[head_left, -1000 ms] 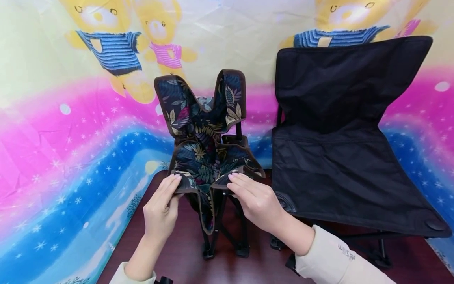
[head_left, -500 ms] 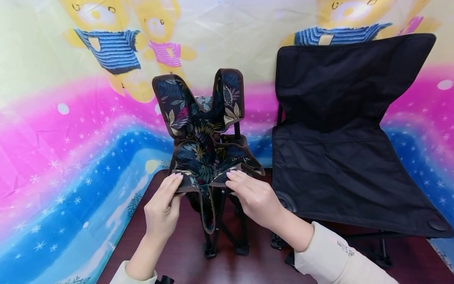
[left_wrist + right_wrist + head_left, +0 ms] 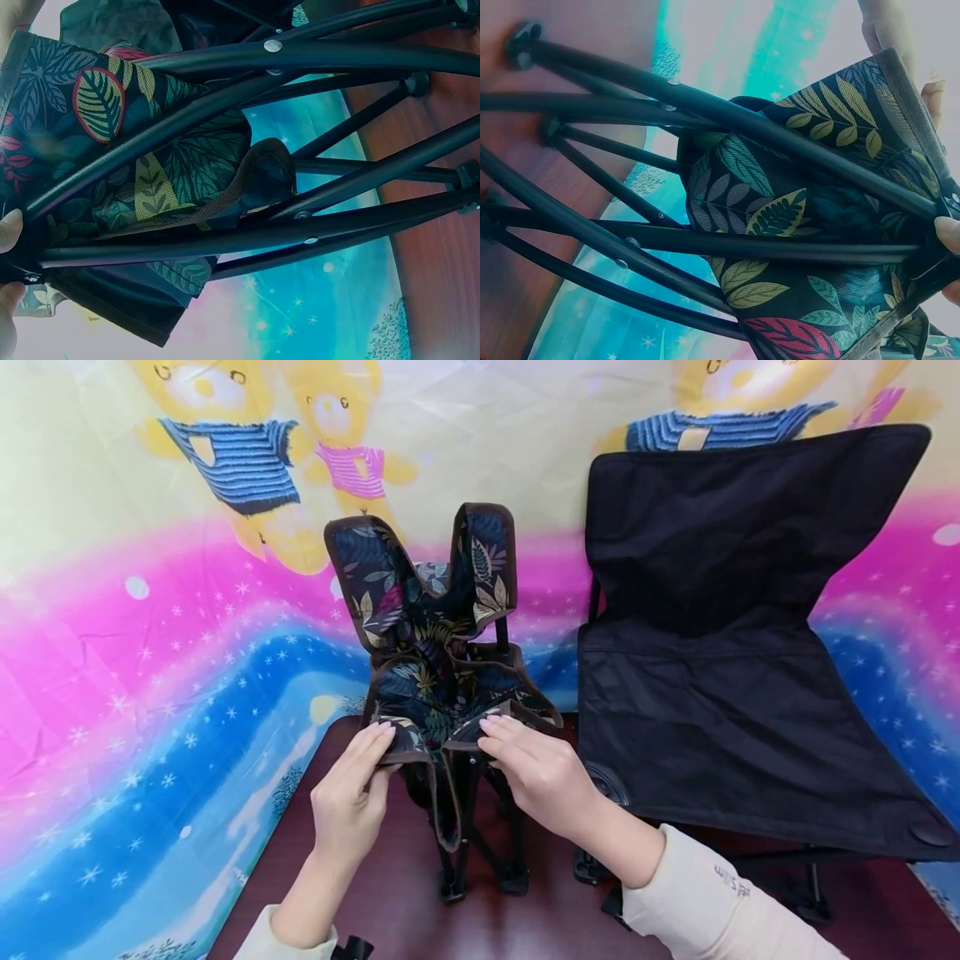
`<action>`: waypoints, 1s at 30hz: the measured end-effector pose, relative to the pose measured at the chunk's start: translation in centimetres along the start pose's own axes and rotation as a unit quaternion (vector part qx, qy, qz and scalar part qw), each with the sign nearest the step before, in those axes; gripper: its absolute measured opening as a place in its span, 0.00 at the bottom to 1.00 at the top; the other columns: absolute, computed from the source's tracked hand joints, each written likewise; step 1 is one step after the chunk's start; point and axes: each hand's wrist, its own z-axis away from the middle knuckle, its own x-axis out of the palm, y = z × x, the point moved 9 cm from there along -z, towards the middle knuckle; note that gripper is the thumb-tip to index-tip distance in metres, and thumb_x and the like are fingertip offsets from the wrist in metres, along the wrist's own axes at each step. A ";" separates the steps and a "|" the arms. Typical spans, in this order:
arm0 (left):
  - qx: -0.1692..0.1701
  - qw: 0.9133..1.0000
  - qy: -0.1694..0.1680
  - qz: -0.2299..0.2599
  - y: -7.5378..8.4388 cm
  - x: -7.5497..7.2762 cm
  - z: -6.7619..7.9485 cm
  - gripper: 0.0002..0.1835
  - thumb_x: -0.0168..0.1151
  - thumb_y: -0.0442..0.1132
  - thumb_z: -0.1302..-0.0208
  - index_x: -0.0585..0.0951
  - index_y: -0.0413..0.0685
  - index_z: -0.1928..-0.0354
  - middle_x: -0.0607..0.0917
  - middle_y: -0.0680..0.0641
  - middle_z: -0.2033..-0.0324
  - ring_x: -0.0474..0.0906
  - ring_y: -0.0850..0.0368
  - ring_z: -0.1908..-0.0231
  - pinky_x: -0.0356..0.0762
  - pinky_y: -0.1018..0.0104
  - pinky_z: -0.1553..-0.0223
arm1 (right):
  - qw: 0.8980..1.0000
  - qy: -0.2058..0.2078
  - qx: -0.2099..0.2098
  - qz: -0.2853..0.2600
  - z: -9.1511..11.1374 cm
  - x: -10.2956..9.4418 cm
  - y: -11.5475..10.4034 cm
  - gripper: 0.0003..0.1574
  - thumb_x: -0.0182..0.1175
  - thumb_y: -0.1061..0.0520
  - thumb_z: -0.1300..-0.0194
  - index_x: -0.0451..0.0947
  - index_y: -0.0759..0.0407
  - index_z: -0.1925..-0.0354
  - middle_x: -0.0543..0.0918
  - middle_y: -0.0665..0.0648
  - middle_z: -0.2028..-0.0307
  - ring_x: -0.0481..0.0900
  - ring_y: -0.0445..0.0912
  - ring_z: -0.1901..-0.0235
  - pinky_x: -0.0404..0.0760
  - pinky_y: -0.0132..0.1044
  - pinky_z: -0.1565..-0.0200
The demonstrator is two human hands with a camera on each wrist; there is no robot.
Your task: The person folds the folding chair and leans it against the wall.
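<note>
Leaf-print folding chair (image 3: 408, 681) stood partly folded on dark red surface (image 3: 405, 935), left hand (image 3: 348, 797) pinched one front seat corner, right hand (image 3: 543, 777) pinched the other, black chair (image 3: 705, 718) stood near, to the right

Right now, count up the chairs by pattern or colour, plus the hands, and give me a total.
Leaf-print chair: 1
Black chair: 1
Hands: 2, the left hand and the right hand, gripping the front corners of the patterned seat
Total: 4
</note>
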 end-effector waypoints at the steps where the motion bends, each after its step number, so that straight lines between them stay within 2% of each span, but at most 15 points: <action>1: 0.001 1.000 0.000 0.000 0.0 0.0 0.0 0.16 0.51 0.42 0.38 0.80 0.38 0.58 0.80 0.42 0.59 0.75 0.50 0.57 0.65 0.73 0.51 | 1.000 0.001 0.000 0.000 0.0 0.0 0.0 0.19 0.41 0.62 0.35 0.78 0.68 0.66 0.80 0.64 0.62 0.77 0.51 0.59 0.74 0.38 0.57; 6: 0.004 1.000 -0.002 0.004 0.1 0.1 -0.1 0.14 0.53 0.40 0.40 0.79 0.38 0.58 0.80 0.42 0.59 0.75 0.49 0.57 0.65 0.73 0.51 | 1.000 0.002 0.000 0.001 -0.1 0.0 -0.1 0.19 0.41 0.62 0.35 0.78 0.68 0.66 0.80 0.64 0.62 0.77 0.51 0.59 0.74 0.38 0.57; 9: 0.004 1.000 -0.003 0.002 0.2 0.1 -0.1 0.13 0.57 0.33 0.46 0.80 0.38 0.58 0.80 0.42 0.59 0.75 0.49 0.57 0.65 0.73 0.50 | 1.000 0.001 0.000 0.002 -0.2 0.0 -0.1 0.19 0.41 0.62 0.35 0.78 0.68 0.66 0.80 0.64 0.62 0.77 0.51 0.59 0.74 0.38 0.57; 13: 0.008 1.000 -0.003 0.001 0.4 0.1 -0.2 0.17 0.60 0.26 0.55 0.80 0.38 0.58 0.80 0.42 0.59 0.76 0.49 0.58 0.66 0.72 0.51 | 1.000 0.000 0.000 0.005 -0.3 0.0 -0.2 0.19 0.41 0.62 0.35 0.78 0.68 0.66 0.80 0.63 0.62 0.77 0.50 0.59 0.74 0.38 0.57; 30: 0.010 1.000 -0.003 0.002 0.9 0.2 -0.4 0.19 0.63 0.24 0.58 0.80 0.38 0.58 0.80 0.42 0.59 0.75 0.49 0.57 0.67 0.68 0.52 | 1.000 0.012 -0.002 0.002 -0.5 0.1 -0.4 0.19 0.41 0.62 0.35 0.78 0.69 0.67 0.80 0.64 0.63 0.77 0.51 0.59 0.74 0.39 0.57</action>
